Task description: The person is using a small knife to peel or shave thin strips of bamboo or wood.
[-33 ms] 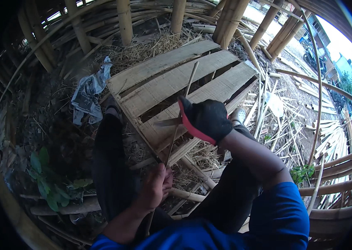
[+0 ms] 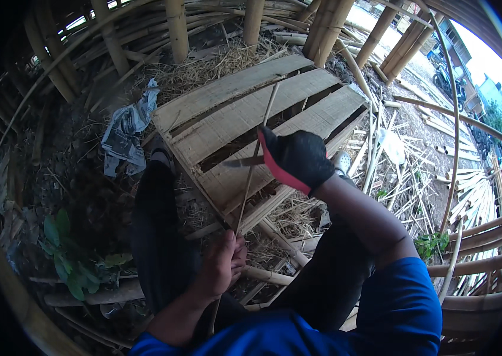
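Observation:
My bare left hand [image 2: 222, 265] is closed around a thin bamboo strip [image 2: 267, 113], which slants up and away from me over a slatted wooden crate [image 2: 215, 137]. Gripped in my right hand [image 2: 298, 161], which wears a black glove with a red palm, is a knife [image 2: 242, 161]. Its handle is mostly hidden by the glove. The blade points left and crosses the strip at about mid-length; whether it touches the strip I cannot tell. Below my left hand, the strip's lower part runs down toward my lap.
A crumpled newspaper sheet [image 2: 125, 139] lies left of the crate. Bamboo posts [image 2: 177, 32] stand along the far side. Split bamboo pieces [image 2: 470, 202] are heaped at the right, near a bamboo rail [image 2: 476, 262]. Leafy plants [image 2: 64, 255] grow at lower left.
My right hand and the knife have shifted slightly away from me and to the right. The strip's far end has swung a little to the left. My left hand has barely moved.

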A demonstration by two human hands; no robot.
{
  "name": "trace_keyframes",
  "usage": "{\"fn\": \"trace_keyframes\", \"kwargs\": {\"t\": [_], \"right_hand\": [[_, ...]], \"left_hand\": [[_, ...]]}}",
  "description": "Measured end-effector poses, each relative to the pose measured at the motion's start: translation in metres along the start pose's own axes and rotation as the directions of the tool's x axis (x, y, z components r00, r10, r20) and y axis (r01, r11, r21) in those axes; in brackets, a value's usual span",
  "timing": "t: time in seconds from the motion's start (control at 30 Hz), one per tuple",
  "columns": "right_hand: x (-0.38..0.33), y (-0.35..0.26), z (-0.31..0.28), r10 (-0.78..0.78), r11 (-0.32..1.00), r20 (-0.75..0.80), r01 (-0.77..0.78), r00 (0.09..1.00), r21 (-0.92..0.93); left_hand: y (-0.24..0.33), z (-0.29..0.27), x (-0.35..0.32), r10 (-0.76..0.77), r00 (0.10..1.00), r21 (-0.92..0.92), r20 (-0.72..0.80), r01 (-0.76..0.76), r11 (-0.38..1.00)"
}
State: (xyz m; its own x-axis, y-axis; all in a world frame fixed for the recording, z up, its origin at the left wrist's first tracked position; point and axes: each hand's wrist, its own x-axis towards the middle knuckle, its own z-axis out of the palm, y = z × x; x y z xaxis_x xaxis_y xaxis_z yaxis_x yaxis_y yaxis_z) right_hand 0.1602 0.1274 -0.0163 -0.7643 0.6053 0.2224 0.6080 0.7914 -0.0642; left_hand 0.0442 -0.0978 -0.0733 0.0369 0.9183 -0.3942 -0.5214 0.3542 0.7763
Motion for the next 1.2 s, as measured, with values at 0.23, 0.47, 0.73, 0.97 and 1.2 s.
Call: {"fn": "trace_keyframes", "kwargs": {"t": [0.23, 0.47, 0.73, 0.97, 1.2], "right_hand": [[0.004, -0.006, -0.003, 0.044, 0.997, -0.076, -0.049, 0.996, -0.058], [0.012, -0.009, -0.013, 0.097, 0.994, -0.05, -0.099, 0.994, -0.046], [0.012, -0.008, -0.012, 0.096, 0.991, -0.042, -0.099, 0.994, -0.09], [0.019, 0.004, -0.025, 0.235, 0.969, -0.023, -0.236, 0.972, -0.072], [0.026, 0.035, -0.035, 0.367, 0.928, -0.029, -0.368, 0.93, -0.058]], "left_hand": [[0.0, -0.005, -0.003, 0.003, 0.998, -0.065, 0.069, 0.002, 0.998], [-0.002, -0.004, -0.002, 0.01, 0.996, -0.059, 0.088, -0.005, 0.998], [0.001, 0.003, -0.005, 0.025, 0.999, 0.037, -0.024, -0.024, 0.999], [-0.028, -0.007, 0.009, 0.241, 0.967, 0.319, -0.089, -0.201, 0.926], [-0.019, 0.006, 0.004, 0.447, 0.893, 0.672, -0.051, -0.3, 0.677]]}}
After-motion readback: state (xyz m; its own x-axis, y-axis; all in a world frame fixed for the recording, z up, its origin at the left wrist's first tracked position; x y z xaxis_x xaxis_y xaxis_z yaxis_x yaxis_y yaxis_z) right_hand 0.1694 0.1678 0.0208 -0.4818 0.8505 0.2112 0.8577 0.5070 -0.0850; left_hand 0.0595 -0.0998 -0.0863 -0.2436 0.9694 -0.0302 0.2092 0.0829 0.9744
